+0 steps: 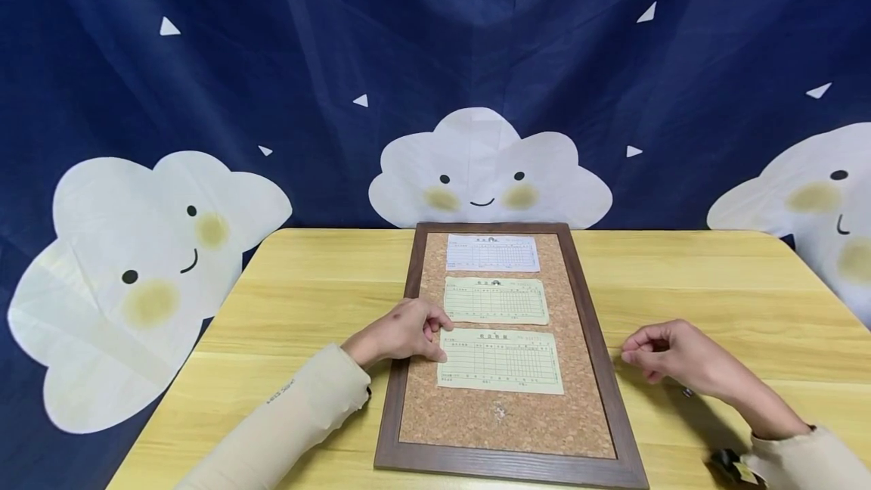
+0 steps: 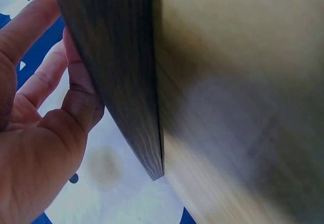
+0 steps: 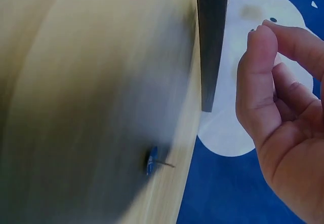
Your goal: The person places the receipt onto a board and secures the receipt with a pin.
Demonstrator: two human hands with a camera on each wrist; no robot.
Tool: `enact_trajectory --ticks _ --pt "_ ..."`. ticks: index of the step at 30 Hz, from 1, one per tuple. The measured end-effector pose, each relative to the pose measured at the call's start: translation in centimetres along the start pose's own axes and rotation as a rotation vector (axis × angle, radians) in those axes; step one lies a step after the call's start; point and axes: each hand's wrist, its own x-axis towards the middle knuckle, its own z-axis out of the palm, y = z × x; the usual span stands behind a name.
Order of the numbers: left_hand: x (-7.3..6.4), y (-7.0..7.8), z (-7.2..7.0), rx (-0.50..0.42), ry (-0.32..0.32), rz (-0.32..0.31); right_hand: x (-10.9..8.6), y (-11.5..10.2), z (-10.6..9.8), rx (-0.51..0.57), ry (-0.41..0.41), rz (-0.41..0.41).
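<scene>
My left hand (image 1: 404,330) reaches over the left frame of a corkboard (image 1: 551,422), fingertips at the left edge of the lowest green printed slip (image 1: 500,361). In the left wrist view, that hand's fingers (image 2: 83,95) lie along the board's dark wooden edge (image 2: 119,72). Right of the board, my right hand (image 1: 687,358) hovers with thumb and index fingertips brought together; nothing shows between them. A thumbtack (image 3: 153,160) lies on its side on the table, its point sticking out sideways. From the head, this tack (image 1: 687,392) appears just beneath the right hand.
Higher on the cork are a second green slip (image 1: 497,302) and a bluish-white slip (image 1: 493,255), each with a small shiny tack near its top. A pale mark (image 1: 499,412) shows on the cork below the slips. The wooden table (image 1: 313,278) ends at a blue cloud-patterned curtain (image 1: 327,36).
</scene>
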Motion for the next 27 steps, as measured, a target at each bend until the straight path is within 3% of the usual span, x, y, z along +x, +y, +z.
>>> enact_trajectory --ticks 27 --pt "0.0 0.1 0.0 0.011 0.004 -0.004 -0.9 1.6 -1.1 0.032 0.013 0.009"
